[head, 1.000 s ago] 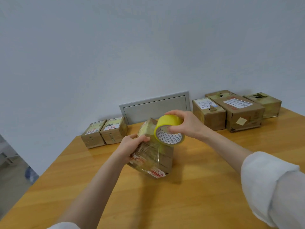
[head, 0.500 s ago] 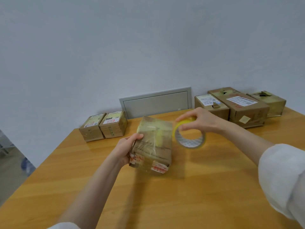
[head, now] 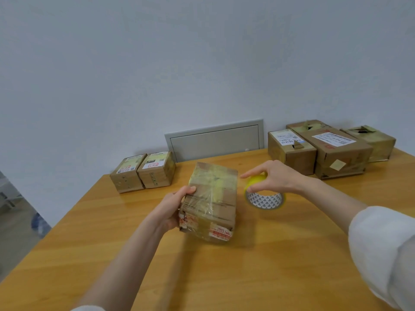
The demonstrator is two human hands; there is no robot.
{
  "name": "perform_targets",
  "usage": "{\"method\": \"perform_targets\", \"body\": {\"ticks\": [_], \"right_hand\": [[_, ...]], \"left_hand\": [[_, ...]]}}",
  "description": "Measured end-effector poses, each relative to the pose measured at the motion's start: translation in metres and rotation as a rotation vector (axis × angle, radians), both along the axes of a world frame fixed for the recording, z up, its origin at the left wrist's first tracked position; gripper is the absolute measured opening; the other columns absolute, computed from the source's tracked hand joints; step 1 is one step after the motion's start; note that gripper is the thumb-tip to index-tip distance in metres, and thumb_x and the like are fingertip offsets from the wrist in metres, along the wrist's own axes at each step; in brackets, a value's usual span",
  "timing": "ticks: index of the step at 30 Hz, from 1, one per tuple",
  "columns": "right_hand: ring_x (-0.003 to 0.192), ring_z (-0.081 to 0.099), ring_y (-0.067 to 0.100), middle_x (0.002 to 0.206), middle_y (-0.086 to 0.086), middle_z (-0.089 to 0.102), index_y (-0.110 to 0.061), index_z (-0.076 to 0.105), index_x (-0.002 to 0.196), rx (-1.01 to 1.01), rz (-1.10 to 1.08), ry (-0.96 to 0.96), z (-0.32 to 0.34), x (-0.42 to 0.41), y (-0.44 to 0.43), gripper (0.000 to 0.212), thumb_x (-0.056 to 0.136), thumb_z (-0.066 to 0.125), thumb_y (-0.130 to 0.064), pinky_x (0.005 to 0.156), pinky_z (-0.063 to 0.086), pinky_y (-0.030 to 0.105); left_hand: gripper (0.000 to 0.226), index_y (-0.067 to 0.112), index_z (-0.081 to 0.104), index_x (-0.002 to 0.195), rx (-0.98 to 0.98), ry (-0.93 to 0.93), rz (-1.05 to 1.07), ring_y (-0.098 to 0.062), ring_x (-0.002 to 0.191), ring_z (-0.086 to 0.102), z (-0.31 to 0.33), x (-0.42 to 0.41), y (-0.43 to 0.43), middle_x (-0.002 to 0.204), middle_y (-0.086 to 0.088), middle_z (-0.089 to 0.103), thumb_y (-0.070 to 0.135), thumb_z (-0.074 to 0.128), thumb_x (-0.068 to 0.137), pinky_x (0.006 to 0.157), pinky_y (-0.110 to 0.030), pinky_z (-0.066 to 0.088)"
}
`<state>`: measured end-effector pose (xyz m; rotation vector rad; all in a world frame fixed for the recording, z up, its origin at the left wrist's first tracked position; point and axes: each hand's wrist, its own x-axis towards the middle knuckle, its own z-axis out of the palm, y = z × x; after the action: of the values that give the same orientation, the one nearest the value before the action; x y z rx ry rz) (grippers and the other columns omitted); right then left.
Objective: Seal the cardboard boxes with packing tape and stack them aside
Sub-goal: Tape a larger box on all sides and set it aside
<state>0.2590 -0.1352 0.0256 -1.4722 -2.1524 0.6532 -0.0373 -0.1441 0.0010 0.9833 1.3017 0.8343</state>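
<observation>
While the left hand [head: 171, 209] grips the near left edge of the box [head: 213, 198], thumb laid on top and palm against its side, the box sits in the middle of the wooden table [head: 269, 265], wrapped in clear and yellowish tape. Just to its right, the right hand [head: 277, 178] holds the tape roll [head: 266, 198] from above, fingers curled over its yellow rim. The roll is blurred, so I cannot tell whether it touches the table or hangs just over it. Roll and box are close but apart. At the back left, two small boxes [head: 143, 171] stand side by side, touching. At the back right, four larger boxes [head: 336, 153] sit packed together. Between the groups, a grey panel [head: 215, 140] is set in the wall.
</observation>
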Motion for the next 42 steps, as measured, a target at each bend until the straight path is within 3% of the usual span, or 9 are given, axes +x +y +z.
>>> {"method": "perform_targets", "body": {"ticks": [8,11,13,14,16,25,33,38,42], "right_hand": [[0.124,0.049,0.017,0.14,-0.009,0.052,-0.048,0.055,0.126,-0.03,-0.046,-0.158,-0.017,-0.02,-0.001,0.053,0.075,0.069,-0.055,0.095,0.047,0.039],[0.126,0.047,0.018,0.142,-0.008,0.05,-0.048,0.053,0.129,-0.016,-0.04,-0.165,-0.02,-0.028,0.0,0.056,0.076,0.068,-0.055,0.094,0.047,0.038],[0.126,0.047,0.018,0.143,-0.007,0.049,-0.048,0.053,0.13,-0.013,-0.04,-0.171,-0.02,-0.032,0.002,0.056,0.077,0.068,-0.055,0.094,0.047,0.038],[0.126,0.048,0.019,0.143,-0.007,0.049,-0.048,0.052,0.13,-0.007,-0.044,-0.19,-0.019,-0.034,0.003,0.055,0.077,0.068,-0.056,0.093,0.047,0.037],[0.125,0.048,0.019,0.143,-0.006,0.049,-0.049,0.051,0.13,-0.005,-0.048,-0.229,-0.018,-0.035,0.003,0.055,0.077,0.067,-0.057,0.092,0.048,0.037],[0.124,0.049,0.018,0.145,-0.008,0.047,-0.05,0.047,0.133,0.006,-0.044,-0.274,-0.02,-0.037,0.003,0.053,0.083,0.064,-0.048,0.089,0.047,0.033],[0.122,0.05,0.02,0.143,-0.007,0.049,-0.051,0.044,0.135,0.014,-0.034,-0.275,-0.024,-0.035,0.002,0.054,0.084,0.063,-0.045,0.089,0.047,0.034],[0.122,0.05,0.02,0.143,-0.006,0.049,-0.053,0.042,0.135,0.002,-0.028,-0.266,-0.026,-0.034,0.002,0.055,0.085,0.063,-0.042,0.088,0.047,0.034],[0.115,0.053,0.018,0.144,-0.007,0.047,-0.054,0.04,0.136,-0.009,-0.031,-0.252,-0.027,-0.034,0.003,0.057,0.085,0.062,-0.04,0.078,0.049,0.032]], "left_hand": [[0.043,0.008,0.056,0.121,-0.01,0.217,-0.08,-0.022,0.08,0.068,0.007,0.002,0.0,0.092,-0.007,0.072,0.038,0.056,0.091,0.07,-0.034,0.053],[0.053,0.01,0.039,0.141,0.318,0.715,-0.197,-0.019,0.107,0.061,0.023,0.015,-0.001,0.122,-0.003,0.061,0.031,0.053,0.094,0.083,-0.027,0.05],[0.072,0.01,0.016,0.152,0.603,1.134,-0.309,-0.02,0.143,0.025,0.03,0.03,-0.002,0.157,-0.007,0.024,0.042,0.048,0.096,0.111,-0.034,0.028],[0.078,0.011,0.007,0.153,0.658,1.236,-0.365,-0.018,0.148,0.007,0.03,0.038,-0.002,0.161,-0.005,0.006,0.05,0.043,0.096,0.117,-0.035,0.014],[0.085,0.011,-0.001,0.152,0.61,1.327,-0.475,-0.019,0.148,-0.005,0.024,0.05,-0.002,0.16,-0.007,-0.007,0.062,0.033,0.093,0.118,-0.036,0.002],[0.079,0.022,-0.001,0.153,0.504,1.41,-0.627,-0.022,0.148,-0.005,0.02,0.054,0.005,0.161,-0.001,-0.007,0.066,0.026,0.093,0.12,-0.043,0.003],[0.064,0.017,-0.001,0.154,0.541,1.354,-0.659,-0.02,0.148,-0.006,0.016,0.08,0.007,0.161,-0.004,-0.009,0.046,0.022,0.102,0.118,-0.042,-0.001],[0.065,0.027,-0.001,0.153,0.537,1.414,-0.571,-0.025,0.148,-0.008,0.011,0.078,0.009,0.16,-0.011,-0.01,0.054,0.023,0.099,0.117,-0.05,0.0],[0.081,0.02,0.006,0.154,0.473,1.375,-0.469,-0.029,0.148,-0.003,0.014,0.068,0.011,0.159,-0.018,-0.006,0.065,0.032,0.092,0.118,-0.047,0.006]]}}
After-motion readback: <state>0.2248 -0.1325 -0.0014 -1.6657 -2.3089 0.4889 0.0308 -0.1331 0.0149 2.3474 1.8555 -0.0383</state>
